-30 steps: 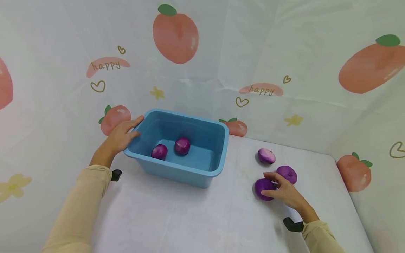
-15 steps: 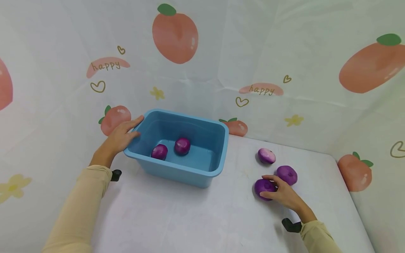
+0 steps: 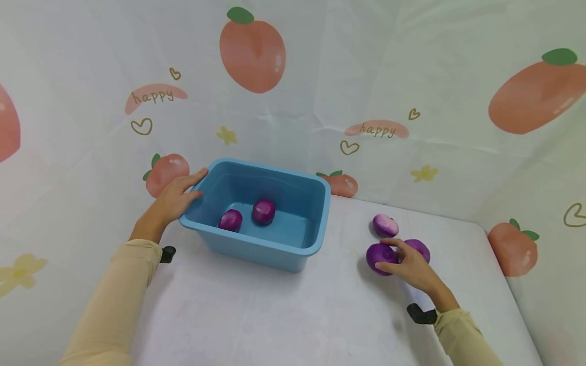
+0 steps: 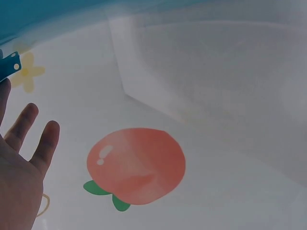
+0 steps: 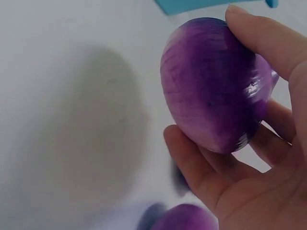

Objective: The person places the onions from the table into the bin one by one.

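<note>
My right hand holds a purple onion between thumb and fingers, raised off the white table. In the right wrist view the thumb lies over one side of this glossy onion, fingers under the other. Behind that hand, a second onion is partly hidden. A paler purple-and-white onion lies farther back. My left hand holds the left end of a blue plastic bin, its thumb over the rim. Inside the bin are two red onions, one left and one nearer the middle.
The white tabletop runs in front of the bin and to its right. Behind it hangs a white cloth printed with peaches, hearts and flowers. The cloth also rises along the right side.
My right hand has gripped the nearest onion and lifted it slightly off the table; its shadow now lies apart from it. The left hand and the bin have stayed put.
</note>
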A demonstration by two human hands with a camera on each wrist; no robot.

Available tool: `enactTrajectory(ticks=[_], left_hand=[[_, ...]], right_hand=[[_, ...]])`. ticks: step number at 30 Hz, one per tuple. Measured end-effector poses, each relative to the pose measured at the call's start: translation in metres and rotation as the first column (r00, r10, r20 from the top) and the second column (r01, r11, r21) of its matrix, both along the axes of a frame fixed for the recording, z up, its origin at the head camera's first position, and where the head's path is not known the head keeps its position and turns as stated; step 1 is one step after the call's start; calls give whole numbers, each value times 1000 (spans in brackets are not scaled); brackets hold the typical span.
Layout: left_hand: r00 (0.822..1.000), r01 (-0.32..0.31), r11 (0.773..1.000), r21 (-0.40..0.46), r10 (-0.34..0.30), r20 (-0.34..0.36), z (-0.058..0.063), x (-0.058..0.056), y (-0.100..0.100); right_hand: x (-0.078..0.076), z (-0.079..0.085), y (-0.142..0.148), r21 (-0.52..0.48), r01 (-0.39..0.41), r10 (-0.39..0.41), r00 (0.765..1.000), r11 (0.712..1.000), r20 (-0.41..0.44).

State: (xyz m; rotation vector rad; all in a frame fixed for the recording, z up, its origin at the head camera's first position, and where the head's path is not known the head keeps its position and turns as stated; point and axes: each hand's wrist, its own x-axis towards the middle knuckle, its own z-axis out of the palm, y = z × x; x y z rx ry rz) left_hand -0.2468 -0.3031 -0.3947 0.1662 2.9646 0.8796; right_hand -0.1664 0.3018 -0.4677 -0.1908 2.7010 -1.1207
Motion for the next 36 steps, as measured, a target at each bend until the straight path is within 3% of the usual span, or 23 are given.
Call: enactTrajectory(ticks=[10, 21, 29, 36], left_hand=[[1000, 4, 1000, 12, -4, 1, -1, 0, 0], [1000, 7, 1000, 4, -7, -10, 0, -1, 2], [1000, 13, 1000, 11, -13, -22, 2, -1, 2], [999, 20, 1000, 13, -19, -28, 1, -1, 0]], right_hand=[[-18, 42, -16, -100, -55, 38, 986, 993, -162], [-27, 77, -42, -204, -124, 70, 964, 971, -255], [-37, 104, -68, -201, -156, 84, 941, 967, -328], [-52, 127, -99, -232, -273, 166, 903, 934, -397]])
